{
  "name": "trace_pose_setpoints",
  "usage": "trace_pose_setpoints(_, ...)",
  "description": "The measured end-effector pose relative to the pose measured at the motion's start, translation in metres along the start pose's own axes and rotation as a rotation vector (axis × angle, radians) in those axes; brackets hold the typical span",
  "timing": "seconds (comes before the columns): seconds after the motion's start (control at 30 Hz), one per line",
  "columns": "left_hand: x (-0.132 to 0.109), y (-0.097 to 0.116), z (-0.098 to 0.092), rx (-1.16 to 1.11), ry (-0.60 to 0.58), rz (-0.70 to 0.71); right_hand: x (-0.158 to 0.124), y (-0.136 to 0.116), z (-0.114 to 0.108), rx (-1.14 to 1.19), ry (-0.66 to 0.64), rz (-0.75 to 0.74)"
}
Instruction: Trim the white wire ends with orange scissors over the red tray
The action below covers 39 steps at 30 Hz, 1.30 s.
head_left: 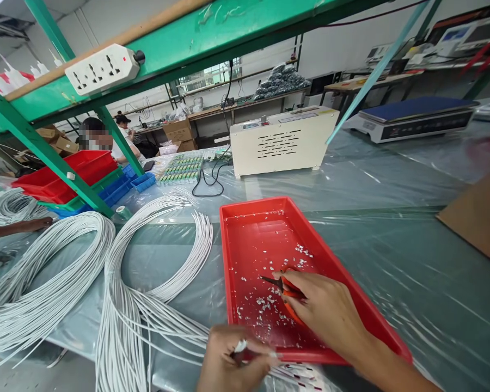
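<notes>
Head view of a wire-trimming bench. The right hand [324, 311] lies over the near part of a red tray [257, 226], its fingers closed round the orange handles of a pair of small cutters [288, 289]. The dark blades point left across the tray floor, and how far apart they stand cannot be told. The left hand [226, 362] sits at the tray's near left corner, with thumb and fingers pinched together on the ends of a few white wires [147, 321]. One cut tip shows just above the thumb. These wires run from the hand leftwards over the table and join a large loop lying just beside the tray's left wall. White insulation scraps [265, 305] are scattered over the tray floor, thickest beside the blades.

A second coil of white wire [44, 272] lies farther left, and a co-worker's hand [35, 224] rests at its far edge. A clear plastic sheet [392, 261] covers the table. Beyond the tray stands a cream machine housing [281, 139] with vent slots, and a flat weighing scale [412, 117] is to its right. Red bins [65, 174] and blue bins [136, 182] are stacked at the far left under a green shelf frame [212, 38], which carries a white power strip [102, 68].
</notes>
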<state>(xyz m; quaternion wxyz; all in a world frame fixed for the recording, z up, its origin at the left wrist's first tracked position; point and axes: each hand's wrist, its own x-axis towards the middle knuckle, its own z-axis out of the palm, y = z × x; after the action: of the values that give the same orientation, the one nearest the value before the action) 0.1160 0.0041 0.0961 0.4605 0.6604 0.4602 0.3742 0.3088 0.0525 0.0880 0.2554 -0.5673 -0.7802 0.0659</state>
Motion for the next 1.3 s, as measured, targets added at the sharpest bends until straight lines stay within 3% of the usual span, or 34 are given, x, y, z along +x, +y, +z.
trace_pose_setpoints(0.1,-0.006,-0.005,-0.006,-0.082,-0.435,-0.063,-0.001,-0.003,-0.002,0.059,-0.047,0.021)
trace_pose_setpoints(0.17,-0.011,-0.014,-0.007,-0.113,-0.496,-0.099,-0.001,-0.004,-0.002,0.081,-0.072,0.027)
trace_pose_setpoints(0.33,-0.022,-0.037,-0.005,-0.398,-0.118,-0.31,-0.004,-0.008,0.0,0.12,-0.095,0.023)
trace_pose_setpoints(0.43,-0.022,-0.039,-0.006,-0.616,-0.008,-0.382,-0.006,-0.019,-0.002,0.347,-0.151,0.049)
trace_pose_setpoints(0.53,-0.014,-0.035,-0.008,-0.643,0.03,-0.364,-0.007,-0.034,-0.005,0.761,-0.271,0.139)
trace_pose_setpoints(0.6,-0.009,-0.032,-0.008,-0.637,0.054,-0.377,-0.006,-0.042,-0.007,0.911,-0.34,0.186)
trace_pose_setpoints(0.8,0.001,-0.021,-0.006,-0.58,0.103,-0.367,0.001,-0.051,-0.007,1.036,-0.346,0.25)
trace_pose_setpoints(1.0,0.002,-0.013,-0.006,-0.414,0.063,-0.347,0.005,-0.051,-0.008,1.049,-0.34,0.268)
trace_pose_setpoints(1.3,0.001,-0.012,-0.008,-0.419,0.029,-0.304,0.006,-0.05,-0.002,1.261,-0.398,0.232)
